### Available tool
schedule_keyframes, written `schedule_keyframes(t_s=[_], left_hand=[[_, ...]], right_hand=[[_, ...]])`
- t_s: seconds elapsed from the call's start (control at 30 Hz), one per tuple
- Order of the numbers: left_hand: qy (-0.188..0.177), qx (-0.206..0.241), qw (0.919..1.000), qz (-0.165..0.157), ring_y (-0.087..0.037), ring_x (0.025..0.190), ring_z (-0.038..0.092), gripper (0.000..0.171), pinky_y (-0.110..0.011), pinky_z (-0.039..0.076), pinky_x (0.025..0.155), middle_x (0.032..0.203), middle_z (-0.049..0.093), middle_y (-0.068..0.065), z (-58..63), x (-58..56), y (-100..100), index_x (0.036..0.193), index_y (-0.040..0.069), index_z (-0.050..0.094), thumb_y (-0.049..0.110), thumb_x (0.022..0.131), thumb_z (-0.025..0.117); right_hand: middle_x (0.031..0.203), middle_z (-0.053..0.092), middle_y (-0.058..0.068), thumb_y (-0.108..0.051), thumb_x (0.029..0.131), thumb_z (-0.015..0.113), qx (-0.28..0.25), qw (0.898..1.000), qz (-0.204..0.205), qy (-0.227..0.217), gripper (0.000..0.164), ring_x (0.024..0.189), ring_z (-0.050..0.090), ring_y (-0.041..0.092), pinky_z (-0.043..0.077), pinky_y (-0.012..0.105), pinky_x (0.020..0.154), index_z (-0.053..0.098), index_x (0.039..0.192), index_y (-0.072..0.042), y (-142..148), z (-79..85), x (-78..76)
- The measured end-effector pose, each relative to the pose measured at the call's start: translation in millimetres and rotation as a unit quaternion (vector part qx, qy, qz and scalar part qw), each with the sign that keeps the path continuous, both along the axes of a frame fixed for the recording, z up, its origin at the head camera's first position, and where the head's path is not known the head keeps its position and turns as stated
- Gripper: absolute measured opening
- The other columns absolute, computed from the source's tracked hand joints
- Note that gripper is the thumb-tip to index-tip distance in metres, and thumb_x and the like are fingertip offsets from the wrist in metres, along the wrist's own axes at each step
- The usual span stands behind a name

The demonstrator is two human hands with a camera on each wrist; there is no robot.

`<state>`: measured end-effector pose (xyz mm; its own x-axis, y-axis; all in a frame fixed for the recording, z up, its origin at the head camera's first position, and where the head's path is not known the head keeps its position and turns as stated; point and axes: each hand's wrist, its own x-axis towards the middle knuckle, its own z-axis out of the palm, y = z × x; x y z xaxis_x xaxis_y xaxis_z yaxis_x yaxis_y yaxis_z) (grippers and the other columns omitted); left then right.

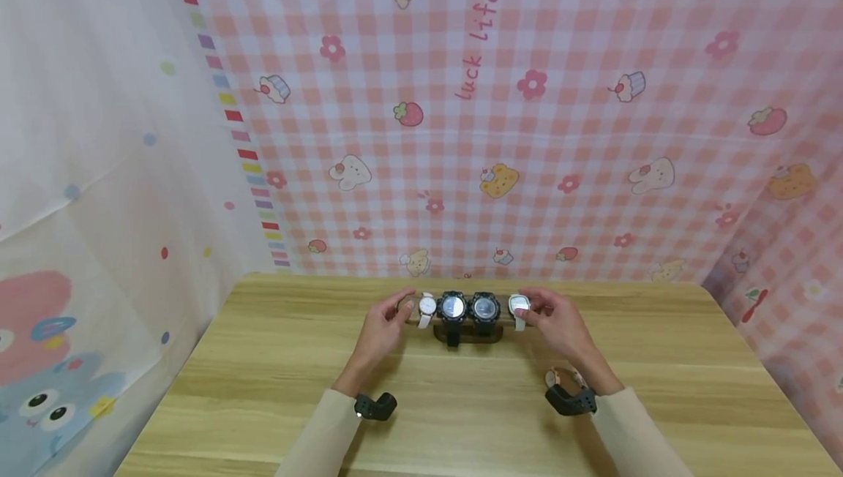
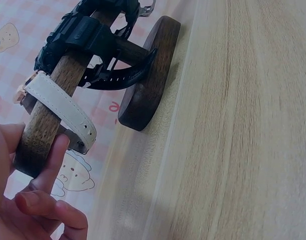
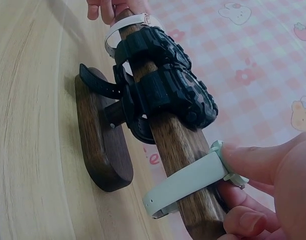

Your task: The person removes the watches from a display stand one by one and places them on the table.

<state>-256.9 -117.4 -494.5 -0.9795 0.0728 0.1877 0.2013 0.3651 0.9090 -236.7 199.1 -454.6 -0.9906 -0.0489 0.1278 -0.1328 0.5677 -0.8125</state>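
A dark wooden watch stand [image 3: 173,137] holds several watches along its bar, above an oval base [image 2: 158,75]. My left hand [image 1: 384,323] pinches the bar's left end between thumb and finger, beside a white-strapped watch [image 1: 427,306]. Two chunky black watches [image 1: 453,306] sit side by side in the middle, one with a loose strap end hanging down. At the right end is a square-faced watch with a pale green strap [image 3: 198,180]. My right hand [image 1: 556,320] holds that watch, thumb against its case and fingers curled at the bar's end.
A rose-gold watch [image 1: 552,380] lies on the wood-grain table [image 1: 283,345], partly hidden by the black band [image 1: 569,400] on my right wrist. Another black band [image 1: 375,407] is on the left wrist. Behind the table's far edge hangs a pink checked cloth [image 1: 448,148].
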Motion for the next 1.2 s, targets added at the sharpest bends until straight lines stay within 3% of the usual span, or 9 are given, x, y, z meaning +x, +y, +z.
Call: schedule_keyframes(t_s=[0.6, 0.87, 1.2], left_hand=[[-0.011, 0.001, 0.9999, 0.001, -0.010, 0.059, 0.040, 0.035, -0.022, 0.034, 0.053, 0.065, 0.039, 0.003, -1.1, -0.6, -0.2, 0.134, 0.013, 0.063, 0.022, 0.101, 0.059], [-0.013, 0.000, 0.9999, 0.003, -0.011, 0.060, 0.041, 0.034, -0.023, 0.035, 0.055, 0.065, 0.038, 0.003, -0.9, -0.7, -1.1, 0.134, 0.015, 0.064, 0.022, 0.101, 0.059], [-0.012, 0.003, 0.9999, 0.001, -0.010, 0.060, 0.043, 0.034, -0.022, 0.036, 0.053, 0.065, 0.042, 0.003, -0.8, -0.2, 0.0, 0.133, 0.017, 0.064, 0.024, 0.101, 0.059]], right_hand=[[0.097, 0.069, 0.011, -0.015, 0.091, 0.072, 0.004, 1.000, -0.002, -0.003, 0.040, 0.077, 0.056, 0.019, 0.045, 0.026, 0.062, 0.063, 0.128, -0.004, 15.6, -0.1, 1.9], [0.095, 0.068, 0.013, -0.014, 0.090, 0.073, -0.008, 1.000, -0.006, -0.009, 0.042, 0.071, 0.052, 0.015, 0.041, 0.025, 0.057, 0.062, 0.128, -0.002, 19.9, 3.5, 3.5], [0.097, 0.068, 0.014, -0.015, 0.091, 0.072, -0.007, 1.000, -0.016, -0.010, 0.042, 0.072, 0.058, 0.019, 0.041, 0.024, 0.055, 0.061, 0.129, -0.002, 30.3, 2.9, 5.0]])
